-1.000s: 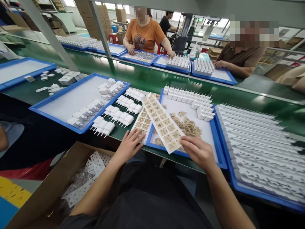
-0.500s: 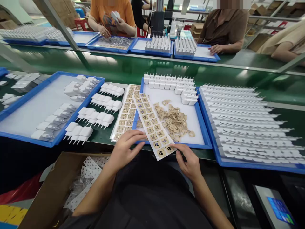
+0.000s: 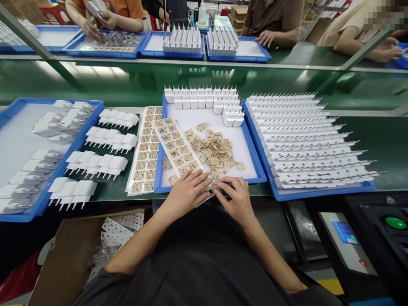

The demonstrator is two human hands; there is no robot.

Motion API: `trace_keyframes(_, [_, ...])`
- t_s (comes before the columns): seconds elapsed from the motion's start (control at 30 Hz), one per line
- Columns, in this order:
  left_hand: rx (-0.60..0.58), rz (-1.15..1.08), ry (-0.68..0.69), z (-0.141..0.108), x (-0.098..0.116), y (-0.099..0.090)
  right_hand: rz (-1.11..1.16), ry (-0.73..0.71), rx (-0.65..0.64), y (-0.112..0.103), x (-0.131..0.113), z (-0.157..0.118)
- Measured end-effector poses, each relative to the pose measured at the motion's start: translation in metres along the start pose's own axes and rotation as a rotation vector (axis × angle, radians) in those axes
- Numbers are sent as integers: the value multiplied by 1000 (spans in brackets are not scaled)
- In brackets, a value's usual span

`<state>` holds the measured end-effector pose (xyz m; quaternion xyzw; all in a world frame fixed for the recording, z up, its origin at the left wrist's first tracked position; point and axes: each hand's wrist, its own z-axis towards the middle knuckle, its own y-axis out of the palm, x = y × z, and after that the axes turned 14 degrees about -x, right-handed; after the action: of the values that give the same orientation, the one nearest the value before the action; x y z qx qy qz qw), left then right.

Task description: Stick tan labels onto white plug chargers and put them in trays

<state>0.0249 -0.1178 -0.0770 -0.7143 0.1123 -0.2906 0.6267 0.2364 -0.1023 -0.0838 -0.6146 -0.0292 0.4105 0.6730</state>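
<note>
A narrow sheet of tan stickers (image 3: 174,142) slants across the middle blue tray (image 3: 259,172), its near end over the tray's front edge. My left hand (image 3: 186,191) lies on the lower part of this sheet, fingers stretched out. At the near corner my right hand (image 3: 237,197) is closed, thumb and forefinger pinching the sheet's edge; the fingers hide the exact spot. Beyond the hands is a heap of loose tan cut-out pieces (image 3: 216,148). White plug adapters (image 3: 194,101) stand in rows at the tray's back, pins up.
More sticker sheets (image 3: 140,163) lie left of the tray. Rows of white adapters (image 3: 92,163) rest on the green bench beside the left blue tray (image 3: 43,208). A right tray (image 3: 280,195) is packed with adapters. Below left is a cardboard box (image 3: 60,259); co-workers sit opposite.
My left hand has moved right, onto the sheet's lower part. My right hand has closed in beside it at the near corner. The view has shifted right.
</note>
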Motion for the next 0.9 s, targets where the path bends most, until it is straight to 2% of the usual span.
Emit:
trace_keyframes(0.3, [-15, -21, -13, -1, 1, 0, 138, -98, -66, -9, 6, 9])
trace_keyframes(0.43, [-5, -32, -11, 0, 0, 3, 87, -82, -66, -13, 11, 12])
trace_keyframes(0.63, [4, -35, -15, -1, 1, 4, 67, -102, -118, -6, 6, 20])
trace_keyframes(0.73, [-2, -46, -18, 0, 1, 3, 163, -101, -157, -10, 5, 19])
trace_keyframes(0.83, [-17, -50, -24, 1, 1, 2, 401, -151, -203, -24, 8, 19])
trace_keyframes(0.9, [-30, -50, -29, 2, 1, 2, 573, -171, -156, -35, 14, 23])
